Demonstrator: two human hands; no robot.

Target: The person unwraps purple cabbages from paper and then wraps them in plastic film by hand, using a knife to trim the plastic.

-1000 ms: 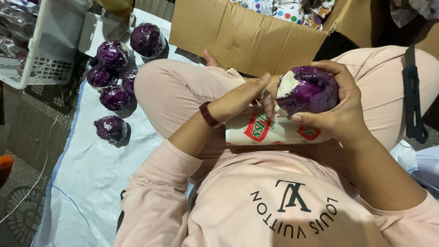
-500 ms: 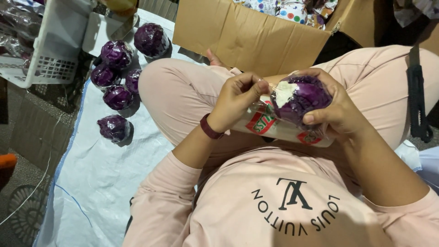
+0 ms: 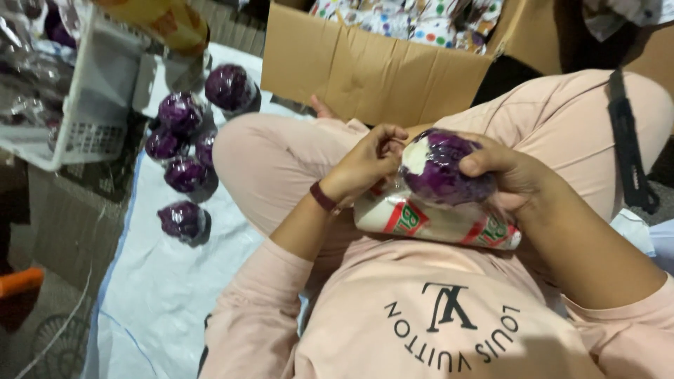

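A white slatted plastic crate stands at far left, its rim hanging over a pale blue-white plastic sheet spread on the floor. On the sheet, just beside the crate, lie six round purple cabbages in clear film, five clustered and one slightly apart nearer the camera. A seated person in pale pink clothes holds work over the lap. The left hand has its fingers pressed together, pinching the clear film at the pale stem end of a round purple cabbage. Under the cabbage rests a white roll of film with red and green print, lying across the lap. The right hand cups the cabbage's far side, fingers spread. An open brown cardboard box stands beyond the knees.
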